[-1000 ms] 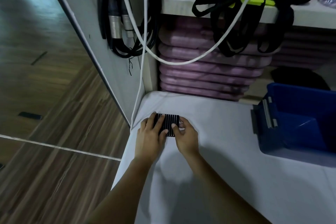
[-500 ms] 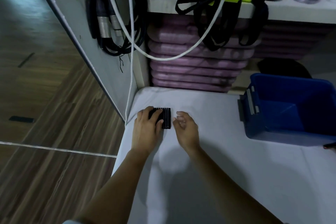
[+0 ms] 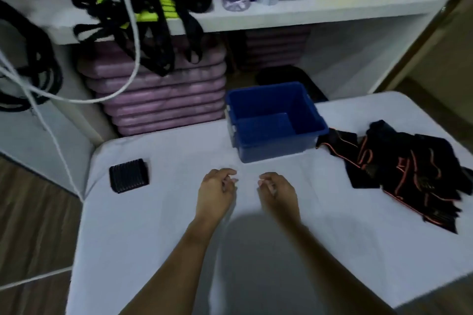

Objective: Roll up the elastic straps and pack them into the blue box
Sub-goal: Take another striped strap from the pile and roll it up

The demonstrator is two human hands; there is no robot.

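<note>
Two grips, left hand (image 3: pixel 216 192) and right hand (image 3: pixel 277 193), hover loosely curled, empty; elastic straps (image 3: pixel 409 174) bear unreadable print.

A white cloth-covered table (image 3: pixel 153 238) is set before a white shelf unit (image 3: pixel 281 16), beneath which pink foam mats (image 3: pixel 158 100) are stacked. Brown wood-plank flooring (image 3: pixel 33 225) is seen at the left.

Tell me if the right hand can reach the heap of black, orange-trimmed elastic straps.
Probably yes: the right hand holds nothing, and only white tabletop lies between it and the black, orange-trimmed straps.
</note>
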